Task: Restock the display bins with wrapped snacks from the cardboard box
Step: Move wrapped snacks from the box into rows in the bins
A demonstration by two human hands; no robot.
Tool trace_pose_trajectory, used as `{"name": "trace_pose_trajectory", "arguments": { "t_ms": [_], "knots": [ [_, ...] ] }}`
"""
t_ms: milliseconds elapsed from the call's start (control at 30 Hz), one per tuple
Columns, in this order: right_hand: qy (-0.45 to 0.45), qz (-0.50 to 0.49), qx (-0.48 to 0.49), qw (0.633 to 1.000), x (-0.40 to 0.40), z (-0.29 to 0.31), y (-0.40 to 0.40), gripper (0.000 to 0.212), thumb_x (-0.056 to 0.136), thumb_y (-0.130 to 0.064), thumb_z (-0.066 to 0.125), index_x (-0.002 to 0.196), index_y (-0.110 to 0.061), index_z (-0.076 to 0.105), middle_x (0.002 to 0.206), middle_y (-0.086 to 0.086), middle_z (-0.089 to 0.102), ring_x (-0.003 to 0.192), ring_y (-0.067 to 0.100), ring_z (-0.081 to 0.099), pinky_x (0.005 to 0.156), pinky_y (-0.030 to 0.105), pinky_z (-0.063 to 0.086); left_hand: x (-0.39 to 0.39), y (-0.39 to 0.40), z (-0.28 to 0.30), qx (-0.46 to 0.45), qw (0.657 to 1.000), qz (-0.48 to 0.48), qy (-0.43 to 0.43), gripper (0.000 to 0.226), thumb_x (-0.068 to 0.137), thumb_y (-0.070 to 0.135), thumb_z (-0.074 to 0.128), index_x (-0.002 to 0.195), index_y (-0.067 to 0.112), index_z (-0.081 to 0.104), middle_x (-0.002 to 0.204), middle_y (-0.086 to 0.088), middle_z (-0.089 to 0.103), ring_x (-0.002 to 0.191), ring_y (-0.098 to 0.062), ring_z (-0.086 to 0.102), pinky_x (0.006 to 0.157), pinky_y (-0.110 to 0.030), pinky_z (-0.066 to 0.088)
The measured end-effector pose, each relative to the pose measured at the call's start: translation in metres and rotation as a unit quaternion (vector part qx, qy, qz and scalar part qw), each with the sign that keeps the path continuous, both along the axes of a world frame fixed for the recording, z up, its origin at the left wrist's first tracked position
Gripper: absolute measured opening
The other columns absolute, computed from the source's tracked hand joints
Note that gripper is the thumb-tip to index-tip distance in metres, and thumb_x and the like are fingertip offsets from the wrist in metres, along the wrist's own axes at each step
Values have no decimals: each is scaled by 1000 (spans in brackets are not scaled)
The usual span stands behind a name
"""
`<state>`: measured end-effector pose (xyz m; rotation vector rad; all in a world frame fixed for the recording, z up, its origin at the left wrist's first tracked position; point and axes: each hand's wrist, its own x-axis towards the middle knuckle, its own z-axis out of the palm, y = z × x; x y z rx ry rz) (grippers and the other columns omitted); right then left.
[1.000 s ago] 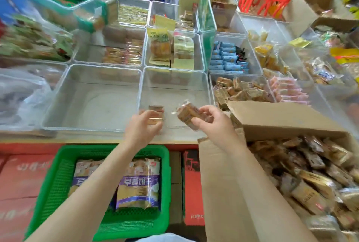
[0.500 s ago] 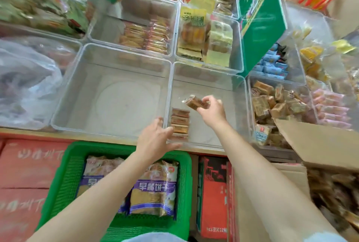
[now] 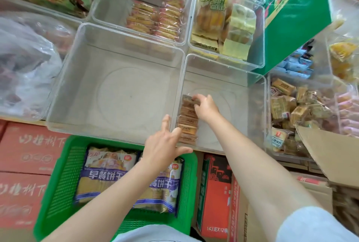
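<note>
Pinching one wrapped snack between curled fingertips, the right hand lowers it onto the far end of a short row of snacks inside the clear display bin, so this grip is closed on the snack. The row lies along the left wall of the bin, probably so that the packs stand in order and the next ones can be put beside them. The left hand holds nothing; its fingers are spread and straight at the near end of the row, touching the bin's front corner, I think to keep the packs from sliding. Most of this bin's floor is bare, so much restocking remains. The cardboard box waits at the right edge, its flap open, close enough for the next reach.
</note>
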<state>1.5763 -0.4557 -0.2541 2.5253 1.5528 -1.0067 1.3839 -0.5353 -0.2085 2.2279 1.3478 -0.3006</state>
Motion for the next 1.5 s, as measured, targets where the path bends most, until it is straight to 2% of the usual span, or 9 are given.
{"name": "trace_pose_trajectory", "arguments": {
  "t_ms": [233,500,767,1000,1100,1167,1300,1400,1500],
  "knots": [
    [65,19,-36,997,4,-8,5,46,103,-22,52,149,-26,48,151,13,37,136,30,45,113,32,34,5,4,-1,1,1000,4,6,65,77,86,48,96,25,37,167,-13,9,83,-27,68,60,-31,46],
    [90,-49,-21,994,11,-13,18,28,102,-34,53,116,-19,72,117,8,70,111,29,62,91,33,47,5,9,-4,-7,1000,21,-21,71,68,91,52,95,26,45,164,-12,15,85,-29,69,68,-33,52],
    [56,-39,-3,998,10,1,2,41,101,-37,47,142,-31,54,143,13,47,135,32,44,114,39,36,6,9,-6,14,999,23,-28,71,67,93,51,88,26,40,163,-13,20,83,-29,69,63,-32,51],
    [136,-89,113,980,-1,75,-84,24,101,-24,49,116,-28,68,124,-2,58,112,12,57,85,20,39,4,7,-6,8,1000,17,-23,75,67,96,44,92,25,47,160,-15,26,81,-27,68,65,-35,57],
    [143,-108,177,968,7,130,-135,23,103,-23,49,108,-26,71,104,-9,68,97,3,61,76,12,43,4,3,-1,-9,1000,19,-10,80,71,93,44,114,26,54,164,-17,18,118,-34,60,93,-44,54],
    [131,-132,243,952,19,165,-174,21,103,-22,49,105,-25,70,92,-12,70,86,-1,64,72,10,48,12,-7,11,46,999,13,-13,87,78,87,45,133,20,52,165,-21,13,147,-38,29,117,-50,29],
    [-2,-164,382,910,54,193,-255,19,99,-12,54,99,-16,72,91,-5,69,83,8,62,75,18,48,62,-61,61,117,972,16,-201,48,92,50,60,123,14,61,155,-21,35,145,-35,29,116,-49,26],
    [-93,-196,423,880,79,189,-314,19,92,-8,54,96,-12,72,94,-6,62,90,21,61,84,31,48,112,-125,96,3,957,-21,-291,37,97,40,58,128,20,57,146,-7,43,134,-26,41,107,-40,36],
    [-108,-223,356,901,107,183,-373,18,95,-11,55,101,-13,72,101,1,62,100,22,58,92,35,47,159,-191,116,-94,941,-23,-324,51,95,45,60,139,25,45,138,-2,44,132,-24,41,103,-34,36]
  ]
}}
